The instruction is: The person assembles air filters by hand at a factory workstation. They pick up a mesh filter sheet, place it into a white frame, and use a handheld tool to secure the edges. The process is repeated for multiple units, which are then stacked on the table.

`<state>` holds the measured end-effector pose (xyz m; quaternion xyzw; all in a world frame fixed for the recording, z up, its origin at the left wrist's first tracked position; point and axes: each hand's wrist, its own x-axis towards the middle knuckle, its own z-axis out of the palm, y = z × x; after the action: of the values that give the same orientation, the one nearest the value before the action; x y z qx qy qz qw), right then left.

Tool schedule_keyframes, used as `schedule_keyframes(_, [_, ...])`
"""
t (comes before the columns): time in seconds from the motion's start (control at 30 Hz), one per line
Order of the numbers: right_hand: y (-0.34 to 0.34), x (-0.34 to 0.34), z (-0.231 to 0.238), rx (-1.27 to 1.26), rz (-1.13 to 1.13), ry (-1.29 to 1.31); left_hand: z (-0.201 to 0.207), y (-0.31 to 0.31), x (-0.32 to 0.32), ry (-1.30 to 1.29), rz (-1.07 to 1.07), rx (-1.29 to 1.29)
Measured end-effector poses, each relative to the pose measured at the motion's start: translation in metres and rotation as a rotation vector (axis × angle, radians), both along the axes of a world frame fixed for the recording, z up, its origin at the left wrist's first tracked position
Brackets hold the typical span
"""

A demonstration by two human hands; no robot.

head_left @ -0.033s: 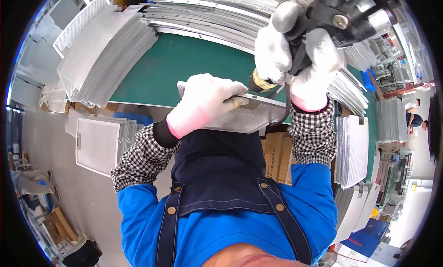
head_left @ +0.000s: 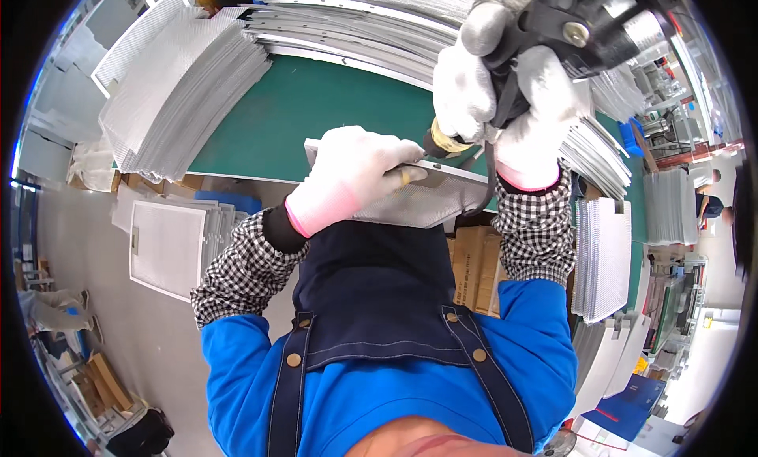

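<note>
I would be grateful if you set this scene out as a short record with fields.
Left hand: white-gloved, gripping the upper edge of a mesh panel
Right hand: white-gloved, wrapped around a black handheld power tool
Tool nose: yellow-banded, close to the panel's edge; contact unclear
Panel position: near edge of the green worktable
Table, left end: stacked mesh sheets
Left of left forearm: framed mesh screens
Beneath table: cardboard boxes

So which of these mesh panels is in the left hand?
The single panel in front of the apron, its edge gripped by the left hand; the other panels sit in groups to either side.
</note>
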<state>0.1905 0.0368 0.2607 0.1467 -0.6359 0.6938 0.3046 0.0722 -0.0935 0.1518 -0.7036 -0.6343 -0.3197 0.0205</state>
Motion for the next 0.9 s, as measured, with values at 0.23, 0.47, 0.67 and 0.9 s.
schedule_keyframes(0.23, [-0.008, -0.005, 0.003, -0.134, 0.023, -0.156, -0.002, -0.005, 0.001, 0.063, 0.029, 0.014])
schedule_keyframes(0.47, [-0.010, -0.014, 0.007, -0.202, 0.248, -0.186, -0.007, -0.008, 0.001, 0.080, -0.004, 0.009])
schedule_keyframes(0.67, [-0.004, -0.020, -0.007, -0.086, 0.306, -0.125, -0.008, -0.013, 0.002, 0.123, -0.027, 0.036])
schedule_keyframes(0.9, [-0.005, -0.023, -0.009, -0.198, 0.444, -0.185, -0.015, -0.014, 0.003, 0.113, -0.029, 0.083])
